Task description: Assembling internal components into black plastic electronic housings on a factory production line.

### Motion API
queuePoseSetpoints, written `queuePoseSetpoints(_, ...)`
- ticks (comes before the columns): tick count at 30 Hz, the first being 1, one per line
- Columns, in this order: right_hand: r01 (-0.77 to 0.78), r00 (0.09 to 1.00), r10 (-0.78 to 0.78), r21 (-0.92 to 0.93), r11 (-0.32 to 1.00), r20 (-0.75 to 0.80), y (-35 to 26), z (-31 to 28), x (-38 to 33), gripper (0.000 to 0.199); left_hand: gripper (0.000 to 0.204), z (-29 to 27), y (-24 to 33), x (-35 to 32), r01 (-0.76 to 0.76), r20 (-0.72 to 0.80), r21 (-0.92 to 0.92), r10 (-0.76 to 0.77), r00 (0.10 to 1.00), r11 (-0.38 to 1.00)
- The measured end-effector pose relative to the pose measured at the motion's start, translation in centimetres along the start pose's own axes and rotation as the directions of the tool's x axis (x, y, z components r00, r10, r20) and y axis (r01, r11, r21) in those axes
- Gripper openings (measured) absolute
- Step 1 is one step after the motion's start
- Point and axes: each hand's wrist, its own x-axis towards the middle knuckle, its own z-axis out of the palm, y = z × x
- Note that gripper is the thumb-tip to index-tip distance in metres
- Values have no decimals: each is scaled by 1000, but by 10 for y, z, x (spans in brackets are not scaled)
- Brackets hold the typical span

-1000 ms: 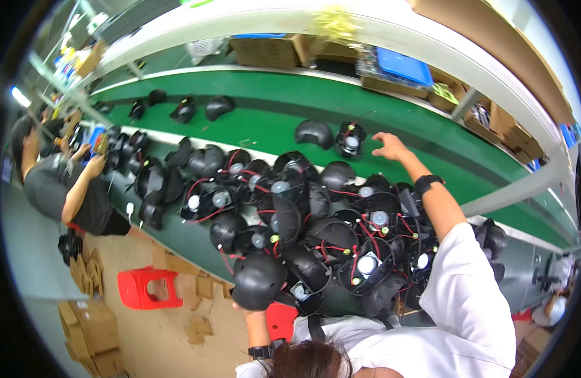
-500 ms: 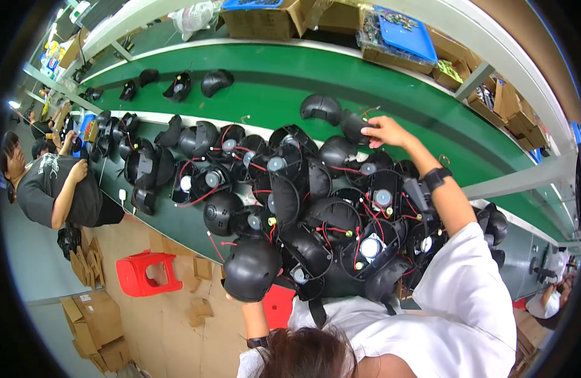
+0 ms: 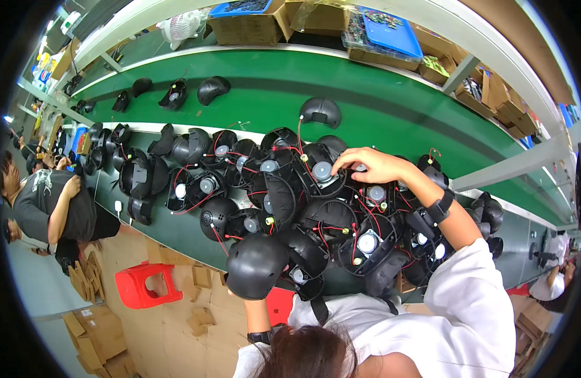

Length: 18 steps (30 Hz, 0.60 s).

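Observation:
My left hand (image 3: pixel 235 293) is closed around a smooth black domed shell (image 3: pixel 257 266) from underneath, near the table's front edge; most of its fingers are hidden behind the dome. With bent fingers, my right hand (image 3: pixel 377 164) grips the right side of a black half shell with a round grey speaker (image 3: pixel 322 171) in it. A red wire rises from this half shell, whose open side faces up. It is over the heap of similar black shells with speakers and red wires. Just beyond lies a black curved shell (image 3: pixel 320 111) on the green surface (image 3: pixel 265 94).
Several black shells fill the table around my hands. Behind stand cardboard boxes (image 3: pixel 249 28), a blue tray (image 3: pixel 391 31) and a white fan (image 3: pixel 180 26). A grey frame post (image 3: pixel 511 165) slants in at right. A red stool (image 3: pixel 148 285) and a co-worker (image 3: pixel 51 201) are at left.
My right hand has drawn its half shell off the green surface, toward me and to the left, turning the speaker side up. The domed shell in my left hand has barely moved.

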Motion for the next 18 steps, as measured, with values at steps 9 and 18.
queuePoseSetpoints(9, -70, 983, 121, 330, 941, -137, 52, -36, 40, 17, 74, -40, -6, 3, 43, -141, 956, 324, 936, 291)
queuePoseSetpoints(18, -323, 742, 64, -272, 906, -668, 147, -16, 95, 43, 83, -58, -13, 24, -62, -148, 870, 379, 913, 490)
